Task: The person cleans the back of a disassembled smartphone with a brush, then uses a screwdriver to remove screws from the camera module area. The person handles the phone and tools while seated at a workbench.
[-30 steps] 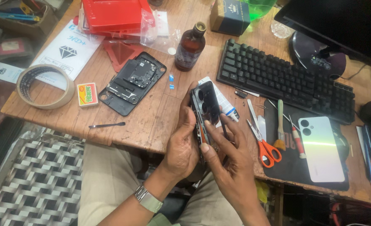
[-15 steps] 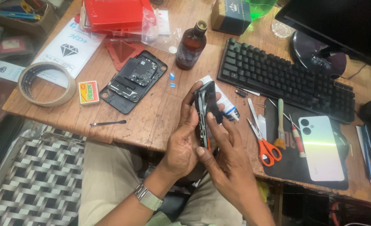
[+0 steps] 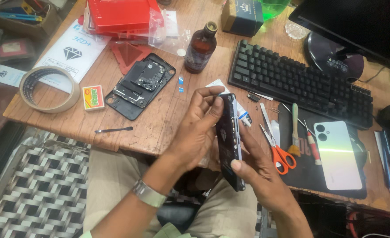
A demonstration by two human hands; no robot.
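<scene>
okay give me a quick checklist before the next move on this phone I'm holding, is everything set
1. Phone held by both hands: ok. The left hand grips its upper part, the right hand its lower edge.
2. Phone over a safe spot: not ok. It is held on edge past the table edge, above the lap.
3. Scissors within reach: ok, they lie on the dark mat just right of the right hand.
4. Brown bottle capped and upright: ok, standing clear of the hands.
5. Opened black phone back parked safely: ok, flat on the table.
6. Seam already parted: cannot tell.
</scene>
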